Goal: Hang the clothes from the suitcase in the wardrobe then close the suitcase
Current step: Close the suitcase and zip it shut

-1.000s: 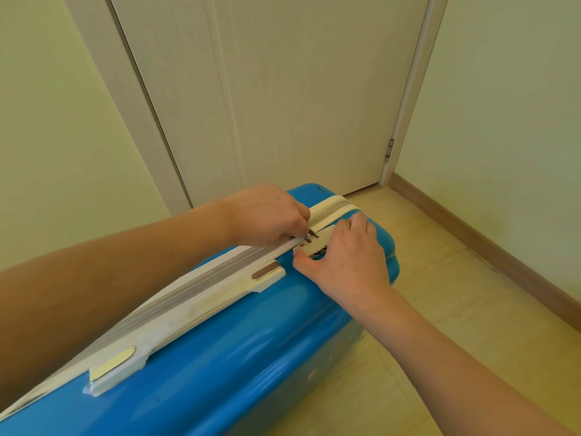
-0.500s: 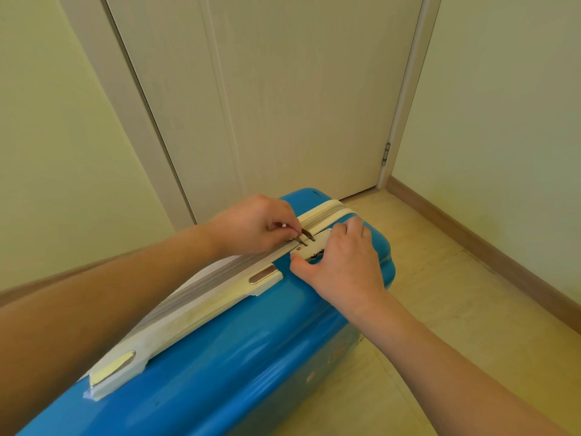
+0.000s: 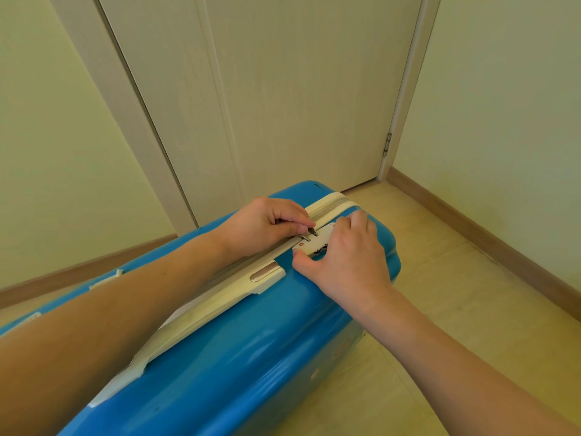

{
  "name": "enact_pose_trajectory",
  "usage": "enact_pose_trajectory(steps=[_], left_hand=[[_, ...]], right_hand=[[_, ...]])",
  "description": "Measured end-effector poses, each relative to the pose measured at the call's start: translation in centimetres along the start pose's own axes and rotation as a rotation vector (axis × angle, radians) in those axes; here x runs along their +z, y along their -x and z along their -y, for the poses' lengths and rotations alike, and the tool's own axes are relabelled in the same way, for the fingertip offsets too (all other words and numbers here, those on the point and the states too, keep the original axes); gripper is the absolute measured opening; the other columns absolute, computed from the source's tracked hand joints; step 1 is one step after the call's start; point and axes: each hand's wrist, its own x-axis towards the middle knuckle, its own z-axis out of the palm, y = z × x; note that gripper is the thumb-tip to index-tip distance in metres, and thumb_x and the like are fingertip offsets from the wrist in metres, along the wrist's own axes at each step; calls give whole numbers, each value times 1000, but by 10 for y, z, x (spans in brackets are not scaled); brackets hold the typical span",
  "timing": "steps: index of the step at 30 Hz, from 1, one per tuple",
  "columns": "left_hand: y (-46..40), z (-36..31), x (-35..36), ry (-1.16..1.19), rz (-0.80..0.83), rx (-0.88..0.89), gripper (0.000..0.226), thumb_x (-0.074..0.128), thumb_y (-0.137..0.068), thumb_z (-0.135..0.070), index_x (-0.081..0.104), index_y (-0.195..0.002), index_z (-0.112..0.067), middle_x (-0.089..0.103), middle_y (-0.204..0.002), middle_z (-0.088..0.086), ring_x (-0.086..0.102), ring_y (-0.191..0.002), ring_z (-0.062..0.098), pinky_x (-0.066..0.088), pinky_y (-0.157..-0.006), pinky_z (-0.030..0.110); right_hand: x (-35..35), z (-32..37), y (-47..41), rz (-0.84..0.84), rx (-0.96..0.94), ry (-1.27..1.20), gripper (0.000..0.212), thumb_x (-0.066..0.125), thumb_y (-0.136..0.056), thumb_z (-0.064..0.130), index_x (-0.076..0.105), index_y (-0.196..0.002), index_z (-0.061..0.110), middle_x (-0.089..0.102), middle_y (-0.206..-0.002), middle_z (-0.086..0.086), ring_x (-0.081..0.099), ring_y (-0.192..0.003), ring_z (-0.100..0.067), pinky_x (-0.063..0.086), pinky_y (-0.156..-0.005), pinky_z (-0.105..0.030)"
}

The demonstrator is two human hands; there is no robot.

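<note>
**Clerk:** Item one, largest?

**Operator:** I log the blue suitcase, shells together, standing on edge on the floor before a pale door. Its long axis runs from lower left up toward that door.

**Clerk:** Item two?

**Operator:** The cream zip band, following the same axis along the top edge, with a carry handle beside it.

**Clerk:** Hands?

**Operator:** Left hand, fingers curled, pinching the zip pulls. Right hand, fingers bent over the white lock plate, thumb pressed at its near end; I read it as bracing, not gripping.

**Clerk:** The relation that matters?

**Operator:** The pull tips lie at the plate's upper edge, just to the right of my left fingertips, across the zip line. The left hand is nearer, already on them. I judge the next move a short push sideways into the lock; whether the tips are seated, I cannot tell.

**Clerk:** Clothes?

**Operator:** None in sight.
</note>
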Motion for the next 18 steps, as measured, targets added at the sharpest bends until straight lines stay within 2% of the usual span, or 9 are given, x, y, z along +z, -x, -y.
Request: enact_pose_trajectory(steps=[7,13,18], left_hand=[[-1,6,-1,75,19,-19,17,67,-90,-15,76,-104,-16,73,-106,-9,66,-105,6,48,-99,24],[-1,7,2,71,9,-44,18,68,-90,-15,75,-99,-30,73,-105,-18,65,-105,-1,47,-100,20],[1,8,-3,169,41,-113,17,67,-90,-16,75,-100,-27,73,-108,-14,64,-109,0,46,-100,19]], right_hand=[[3,-1,-1,-26,15,-3,67,54,-71,72,50,-98,10,34,-98,2,31,-92,-14,40,-84,-27],[4,-1,-2,-35,7,11,69,54,-71,71,53,-101,8,35,-99,1,37,-96,-15,40,-82,-27],[5,1,-2,-48,5,1,69,54,-71,71,52,-100,9,35,-99,2,38,-97,-15,38,-80,-26]])
